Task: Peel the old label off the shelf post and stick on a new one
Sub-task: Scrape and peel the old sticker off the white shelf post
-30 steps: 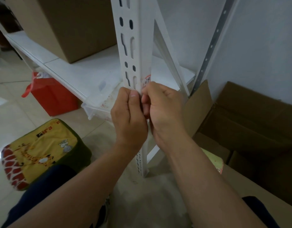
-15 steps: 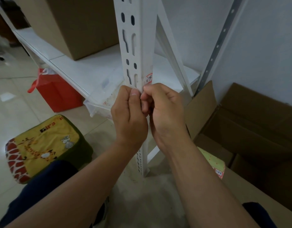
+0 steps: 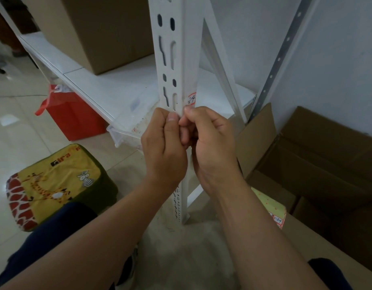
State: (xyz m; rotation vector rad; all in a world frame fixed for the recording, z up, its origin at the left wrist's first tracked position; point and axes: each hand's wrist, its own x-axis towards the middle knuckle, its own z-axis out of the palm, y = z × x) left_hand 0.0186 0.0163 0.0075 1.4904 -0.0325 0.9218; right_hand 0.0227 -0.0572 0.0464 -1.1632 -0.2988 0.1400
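A white slotted shelf post [image 3: 176, 59] stands upright in the middle of the view. On its right face sits a small label [image 3: 191, 98] with a red border and handwriting. Only its upper part shows. My left hand [image 3: 164, 147] wraps round the post just below, with its thumb on the front face. My right hand [image 3: 212, 143] is curled against the post's corner, thumb tip at the label's lower end, which it pinches. My fingers hide whatever lies between them. A yellow-green label sheet [image 3: 272, 208] lies on a cardboard flap at the lower right.
A white shelf board [image 3: 109, 84] carries a big cardboard box [image 3: 101, 32]. An open cardboard box [image 3: 319, 170] sits at the right by the wall. A red bag [image 3: 74, 118] and a yellow giraffe-print stool [image 3: 55, 181] stand on the tiled floor at the left.
Both hands have slid slightly down the post, so more of the label shows above my right thumb. The view has shifted a little.
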